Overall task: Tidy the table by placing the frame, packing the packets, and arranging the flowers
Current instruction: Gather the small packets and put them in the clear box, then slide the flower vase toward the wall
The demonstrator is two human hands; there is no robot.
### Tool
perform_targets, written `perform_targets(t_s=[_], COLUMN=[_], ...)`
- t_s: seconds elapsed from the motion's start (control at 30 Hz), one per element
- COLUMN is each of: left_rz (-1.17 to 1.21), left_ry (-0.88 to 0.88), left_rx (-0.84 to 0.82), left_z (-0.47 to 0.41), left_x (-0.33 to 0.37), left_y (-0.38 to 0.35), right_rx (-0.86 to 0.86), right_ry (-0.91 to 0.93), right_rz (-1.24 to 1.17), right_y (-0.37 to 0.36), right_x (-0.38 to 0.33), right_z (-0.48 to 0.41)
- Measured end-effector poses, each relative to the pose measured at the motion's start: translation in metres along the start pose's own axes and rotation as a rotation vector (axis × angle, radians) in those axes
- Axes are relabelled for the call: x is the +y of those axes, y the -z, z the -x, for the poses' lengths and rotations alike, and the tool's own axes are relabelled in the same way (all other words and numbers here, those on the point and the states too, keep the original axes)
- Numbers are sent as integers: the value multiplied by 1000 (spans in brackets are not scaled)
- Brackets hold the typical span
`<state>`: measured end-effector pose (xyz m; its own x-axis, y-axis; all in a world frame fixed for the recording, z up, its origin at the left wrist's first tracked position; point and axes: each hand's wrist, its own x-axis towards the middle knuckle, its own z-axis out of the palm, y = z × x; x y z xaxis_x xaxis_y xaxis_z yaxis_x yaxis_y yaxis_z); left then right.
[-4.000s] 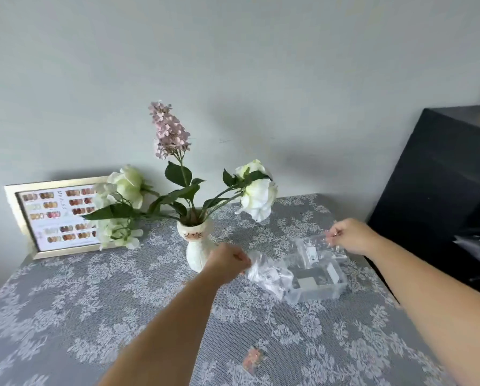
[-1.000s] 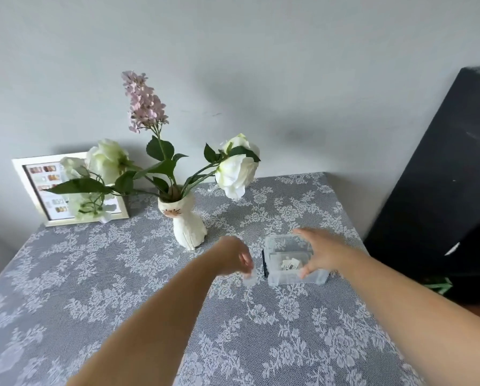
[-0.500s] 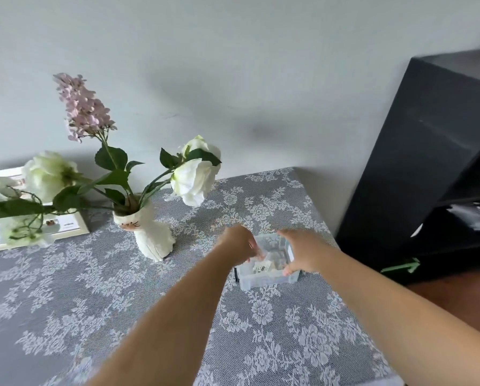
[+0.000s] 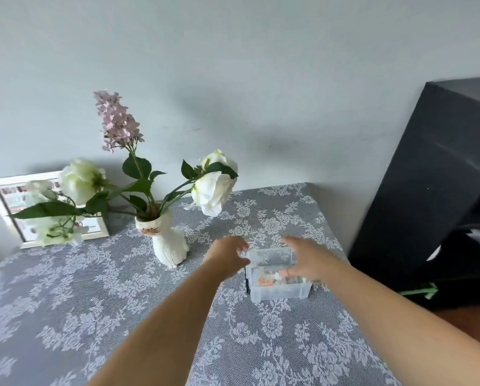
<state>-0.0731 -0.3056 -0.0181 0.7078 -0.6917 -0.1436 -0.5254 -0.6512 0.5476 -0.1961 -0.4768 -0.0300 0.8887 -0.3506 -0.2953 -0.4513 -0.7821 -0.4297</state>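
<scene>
Small clear plastic box [image 4: 277,285] with packets inside, on lace-covered tabletop [image 4: 94,302]. Left hand [image 4: 226,256] and right hand [image 4: 307,259] flanking lid, fingers apart, unclamped, presumably for closing.

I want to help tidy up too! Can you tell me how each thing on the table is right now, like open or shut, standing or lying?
Clear plastic box: lid up, packets inside.
White-framed picture: standing, leaning on the wall.
White cat-shaped vase: upright, holding flowers.
White and lilac flowers: in the vase, spread out.
Left hand: at the lid's left edge, grip unclear.
Right hand: open, on the lid.
</scene>
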Motion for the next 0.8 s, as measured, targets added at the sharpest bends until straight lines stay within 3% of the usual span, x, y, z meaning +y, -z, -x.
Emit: perform_targets(t_s=[0.27, 0.5, 0.8], left_rz=[102, 132, 426], left_ry=[179, 348, 408], left_rx=[166, 257, 156], left_z=[41, 53, 18], left_x=[-72, -150, -203], left_y=[49, 73, 69], right_rx=[-35, -70, 2], right_ry=[148, 166, 55], right_rz=[-213, -301, -410], right_y=[-24, -61, -101], right_x=[-86, -151, -190], right_z=[-24, -54, -112])
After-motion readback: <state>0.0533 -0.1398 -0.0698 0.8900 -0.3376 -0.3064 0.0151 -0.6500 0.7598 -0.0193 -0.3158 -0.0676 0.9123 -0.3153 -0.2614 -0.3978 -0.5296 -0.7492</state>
